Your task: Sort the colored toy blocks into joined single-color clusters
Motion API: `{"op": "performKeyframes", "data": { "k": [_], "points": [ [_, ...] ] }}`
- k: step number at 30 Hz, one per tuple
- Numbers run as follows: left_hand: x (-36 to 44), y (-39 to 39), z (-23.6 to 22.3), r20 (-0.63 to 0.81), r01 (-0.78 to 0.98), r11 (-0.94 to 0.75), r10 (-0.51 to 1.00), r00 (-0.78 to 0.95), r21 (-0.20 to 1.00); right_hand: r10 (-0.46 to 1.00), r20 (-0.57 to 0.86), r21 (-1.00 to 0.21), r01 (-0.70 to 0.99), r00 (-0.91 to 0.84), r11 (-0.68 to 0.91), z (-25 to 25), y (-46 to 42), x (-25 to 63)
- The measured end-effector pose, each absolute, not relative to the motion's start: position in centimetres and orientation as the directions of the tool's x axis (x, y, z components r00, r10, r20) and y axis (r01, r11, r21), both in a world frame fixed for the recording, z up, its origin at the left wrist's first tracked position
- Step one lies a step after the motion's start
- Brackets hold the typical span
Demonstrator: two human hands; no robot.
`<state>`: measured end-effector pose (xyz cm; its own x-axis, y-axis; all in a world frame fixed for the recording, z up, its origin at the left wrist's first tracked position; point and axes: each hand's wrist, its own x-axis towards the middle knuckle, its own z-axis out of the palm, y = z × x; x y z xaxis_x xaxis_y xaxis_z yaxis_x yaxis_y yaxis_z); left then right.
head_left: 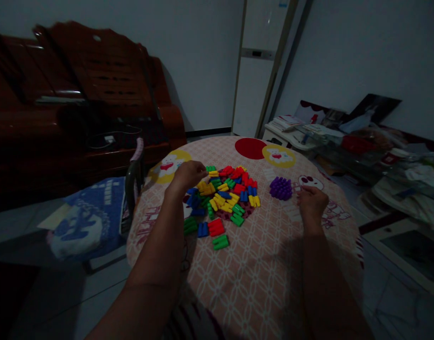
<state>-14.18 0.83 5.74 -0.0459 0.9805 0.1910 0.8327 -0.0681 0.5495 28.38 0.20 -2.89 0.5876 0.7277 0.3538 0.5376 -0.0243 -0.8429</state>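
Many small plastic building blocks in red, yellow, green and blue lie in a loose pile on the round table's patterned cloth. My left hand reaches to the pile's far left edge, fingers drawn together beside a yellow block; whether a block is between the fingertips is hidden. To the right of the pile, a tight cluster of purple blocks sits by itself. Just right of that cluster is my right hand, apart from it, with thumb and fingers curled together; anything in the pinch is too small to make out.
The tablecloth covers the round table. A chair with a blue cloth stands at the left, a wooden sofa behind it. Cluttered shelves run along the right wall. A tall white cabinet-like unit stands at the back.
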Motion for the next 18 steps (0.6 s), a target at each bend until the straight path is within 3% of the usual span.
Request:
{"op": "performKeyframes", "data": {
  "k": [2,5,9,15,18],
  "points": [
    [-14.4,1.0,5.0,0.070,0.917,0.003,0.997,-0.034,0.400,0.707,0.390,-0.834,0.551,0.590,0.000,-2.8,0.2,28.0],
    [-14.6,1.3,4.2,-0.086,0.933,0.008,0.996,0.024,0.360,0.684,0.456,-0.802,0.596,0.569,0.039,-2.7,0.3,27.6],
    [-14.1,1.7,3.4,-0.128,0.890,-0.109,0.975,0.183,0.442,0.684,0.503,-0.773,0.629,0.529,0.082,-2.6,0.4,26.9],
    [-11.4,2.1,2.7,0.062,0.601,-0.265,0.940,0.337,0.754,0.689,0.555,-0.738,0.659,0.466,0.148,-1.7,-0.2,24.9],
    [-10.5,2.3,2.4,0.138,0.510,-0.296,0.936,0.325,0.808,0.692,0.602,-0.700,0.681,0.399,0.216,-1.0,-0.8,23.2]
  ]
}}
